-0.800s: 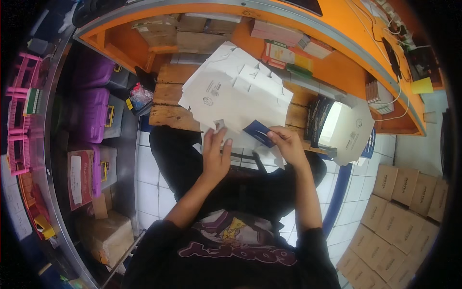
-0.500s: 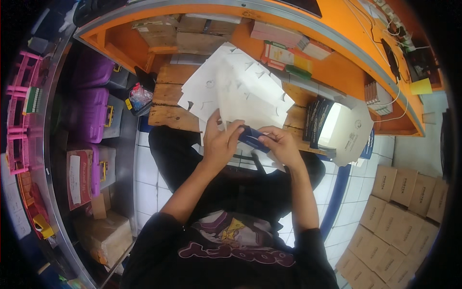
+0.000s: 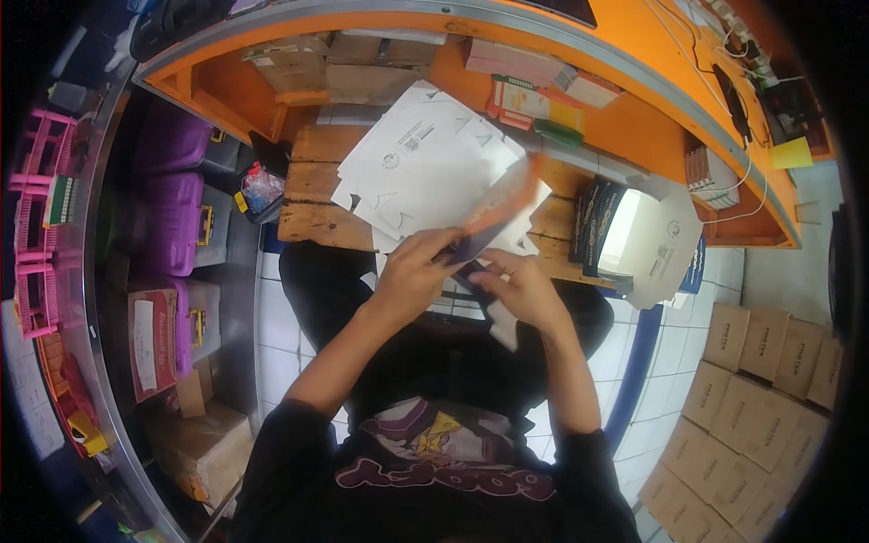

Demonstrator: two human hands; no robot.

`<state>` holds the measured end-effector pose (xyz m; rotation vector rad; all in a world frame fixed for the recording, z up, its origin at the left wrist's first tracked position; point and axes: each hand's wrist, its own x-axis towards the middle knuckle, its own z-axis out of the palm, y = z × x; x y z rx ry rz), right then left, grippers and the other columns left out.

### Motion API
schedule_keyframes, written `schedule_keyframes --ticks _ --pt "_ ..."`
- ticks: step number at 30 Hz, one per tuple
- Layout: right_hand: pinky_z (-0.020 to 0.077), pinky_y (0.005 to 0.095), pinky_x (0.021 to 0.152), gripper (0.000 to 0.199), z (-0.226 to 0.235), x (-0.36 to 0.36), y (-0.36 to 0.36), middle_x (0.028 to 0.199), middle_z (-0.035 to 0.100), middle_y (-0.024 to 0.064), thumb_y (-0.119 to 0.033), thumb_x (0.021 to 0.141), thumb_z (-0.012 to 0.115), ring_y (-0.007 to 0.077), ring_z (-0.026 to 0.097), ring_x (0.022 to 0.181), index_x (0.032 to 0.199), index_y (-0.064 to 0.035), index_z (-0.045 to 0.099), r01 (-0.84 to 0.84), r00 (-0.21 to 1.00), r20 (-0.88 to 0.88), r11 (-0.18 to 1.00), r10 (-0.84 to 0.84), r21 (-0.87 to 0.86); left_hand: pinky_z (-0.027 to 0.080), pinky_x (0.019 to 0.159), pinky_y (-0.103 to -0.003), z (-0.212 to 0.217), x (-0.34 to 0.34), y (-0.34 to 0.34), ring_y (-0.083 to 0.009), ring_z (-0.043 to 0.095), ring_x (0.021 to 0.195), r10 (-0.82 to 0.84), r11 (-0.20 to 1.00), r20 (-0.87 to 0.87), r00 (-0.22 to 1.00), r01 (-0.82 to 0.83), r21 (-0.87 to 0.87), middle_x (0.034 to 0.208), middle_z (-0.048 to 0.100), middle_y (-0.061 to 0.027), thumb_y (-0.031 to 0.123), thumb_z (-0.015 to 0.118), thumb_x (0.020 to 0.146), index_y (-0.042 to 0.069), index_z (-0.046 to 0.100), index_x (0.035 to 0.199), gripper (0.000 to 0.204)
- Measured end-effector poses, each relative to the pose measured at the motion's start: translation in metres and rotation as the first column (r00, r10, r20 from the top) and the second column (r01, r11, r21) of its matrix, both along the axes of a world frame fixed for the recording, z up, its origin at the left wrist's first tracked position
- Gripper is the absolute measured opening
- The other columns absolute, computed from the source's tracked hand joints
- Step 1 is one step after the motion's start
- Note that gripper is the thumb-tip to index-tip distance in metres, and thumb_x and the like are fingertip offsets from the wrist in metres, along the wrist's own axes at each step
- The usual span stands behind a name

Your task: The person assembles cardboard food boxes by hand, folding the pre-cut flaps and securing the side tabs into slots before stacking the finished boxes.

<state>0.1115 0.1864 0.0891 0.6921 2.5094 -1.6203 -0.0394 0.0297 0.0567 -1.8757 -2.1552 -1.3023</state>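
Note:
Above my lap, my left hand [image 3: 418, 274] and my right hand [image 3: 523, 290] pinch a flat cardboard box blank [image 3: 503, 210], printed dark blue and orange on one face. Its far part stands up tilted and is smeared by motion; a pale flap hangs below my right hand. My fingers cover its middle. Just beyond lies a stack of white die-cut blanks [image 3: 425, 158], fanned unevenly over a wooden bench [image 3: 312, 167]. To the right, several dark blue folded boxes [image 3: 593, 226] stand on edge beside another white blank [image 3: 654, 258].
An orange desk [image 3: 652, 118] with a shelf arches over the far side, holding cardboard boxes [image 3: 376, 81] and paper packs [image 3: 516, 63]. Purple-fronted bins [image 3: 172, 222] line the left. Brown cartons [image 3: 742, 421] are stacked at the lower right. A bag of small items [image 3: 262, 185] sits left of the bench.
The blank in my hands has turned, so its orange printed face now shows and its far part leans right. It uncovers more of the white stack. Both hands stay on it.

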Motion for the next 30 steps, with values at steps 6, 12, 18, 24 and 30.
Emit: schedule_keyframes --ticks 6,12,18,24,30 --pt "0.0521 0.0303 0.069 0.028 0.003 0.009 0.003 0.086 0.072 0.0084 -0.01 0.098 0.062 0.0157 0.068 0.076 0.125 -0.0021 0.06 0.266 0.922 -0.184 0.902 -0.341 -0.341 0.056 0.093 -0.043 0.014 0.024 -0.007 -0.0355 0.068 0.113 -0.002 0.988 0.117 0.993 -0.016 0.154 0.129 0.067 -0.0179 -0.002 0.072 0.08 0.008 0.075 0.12 0.041" --pt "0.0577 0.0339 0.081 0.037 0.022 0.022 0.008 0.112 0.068 0.0073 -0.013 0.102 0.052 0.0168 0.068 0.092 0.139 -0.0055 0.052 0.272 0.79 -0.063 0.44 -0.61 -0.856 0.053 0.1 -0.053 0.027 0.04 -0.021 -0.0456 0.054 0.133 -0.131 0.985 -0.108 0.986 0.141 0.101 0.151 0.051 -0.0198 0.044 0.068 0.096 0.015 0.069 0.131 0.046" --pt "0.0545 0.0326 0.079 0.022 0.026 0.018 -0.032 0.106 0.068 0.0027 -0.023 0.106 0.06 0.0149 0.066 0.092 0.12 -0.007 0.061 0.168 0.76 -0.056 0.278 -0.647 -0.946 0.054 0.099 -0.053 0.039 0.026 -0.013 -0.0503 0.058 0.123 -0.052 0.979 -0.104 0.993 0.072 0.189 0.142 0.053 -0.0272 0.049 0.063 0.097 0.008 0.071 0.127 0.05" --pt "0.0537 0.0412 0.096 0.035 0.006 0.018 -0.053 0.115 0.075 0.0088 -0.025 0.109 0.053 0.0226 0.07 0.108 0.136 -0.0032 0.058 0.045 0.78 -0.186 0.351 -0.597 -0.935 0.052 0.097 -0.05 0.052 0.024 -0.013 -0.0449 0.058 0.117 0.068 0.99 -0.128 0.989 -0.051 0.133 0.136 0.052 -0.0267 0.034 0.077 0.089 0.009 0.073 0.127 0.047" --pt "0.0512 0.0371 0.099 0.031 0.01 0.014 -0.064 0.109 0.074 0.0071 -0.02 0.109 0.052 0.0204 0.069 0.105 0.132 -0.0006 0.061 0.32 0.781 -0.148 0.591 -0.607 -0.74 0.047 0.101 -0.046 0.05 0.031 -0.017 -0.0429 0.054 0.123 0.058 0.991 0.042 0.997 -0.062 0.114 0.135 0.052 -0.0256 0.022 0.089 0.076 0.006 0.065 0.137 0.066"
